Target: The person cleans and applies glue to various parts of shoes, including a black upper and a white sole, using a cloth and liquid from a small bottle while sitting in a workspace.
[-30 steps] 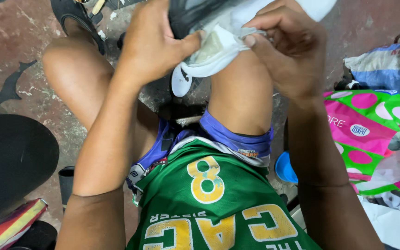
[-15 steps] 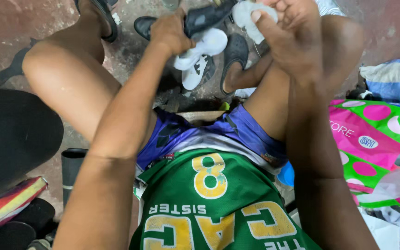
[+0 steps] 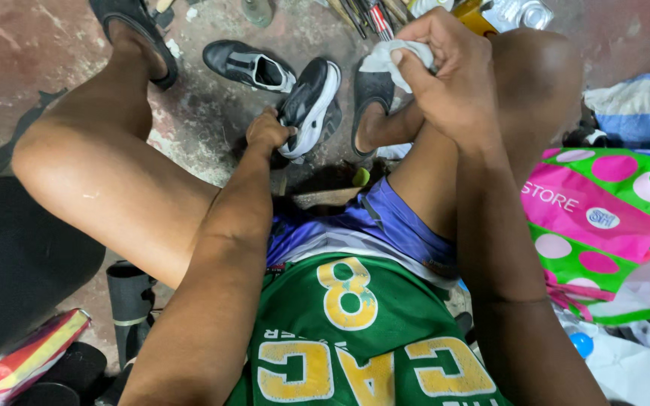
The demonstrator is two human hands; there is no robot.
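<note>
Our left hand [image 3: 267,132] grips the black-and-white rubber-soled sneaker [image 3: 311,105]; our right hand [image 3: 453,79] bunches a white cloth [image 3: 400,54]; we judge steady support best.

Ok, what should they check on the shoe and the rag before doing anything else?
1. Left hand grips the black and white shoe: ok, fingers closed on its heel end.
2. Right hand has the white cloth: ok, bunched in the fingers.
3. Shoe steady: cannot tell, it is tilted, sole side showing.
4. Second black shoe within reach: ok, it lies on the floor just beyond.
5. Cloth clean enough: cannot tell.
</note>
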